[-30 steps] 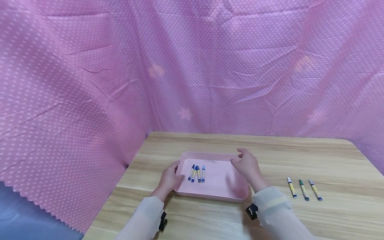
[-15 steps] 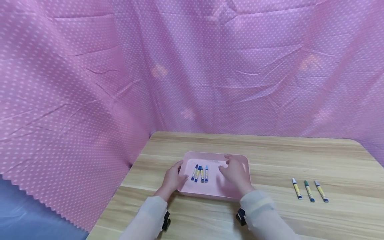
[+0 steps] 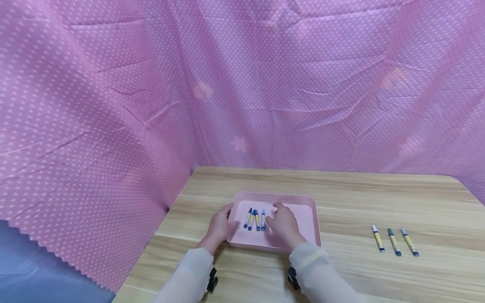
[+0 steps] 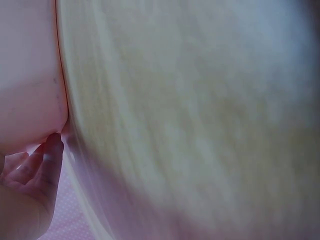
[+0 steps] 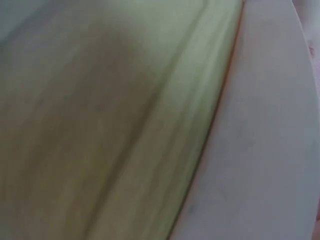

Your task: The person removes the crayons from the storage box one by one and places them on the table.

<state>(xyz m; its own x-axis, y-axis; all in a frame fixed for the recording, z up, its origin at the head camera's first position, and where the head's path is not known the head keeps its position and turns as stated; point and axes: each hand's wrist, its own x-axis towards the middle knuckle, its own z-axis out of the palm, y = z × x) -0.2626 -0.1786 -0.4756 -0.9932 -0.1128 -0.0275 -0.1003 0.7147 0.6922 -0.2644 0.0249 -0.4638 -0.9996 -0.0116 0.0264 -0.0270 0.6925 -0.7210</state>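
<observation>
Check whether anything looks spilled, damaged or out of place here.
Nothing looks spilled or damaged. Slightly askew: in the pink tray, the two middle crayons slant together at their far ends; the three crayons on the table lie apart.

From my end I saw the left hand at the pink tray, a fingertip touching the outside of the tray's corner. The wood-grain tabletop spread away alongside the tray wall, blurred, with a darker mauve patch near that corner. Past the corner, beyond the tabletop's pale edge, I made out white-dotted pink cloth.
</observation>
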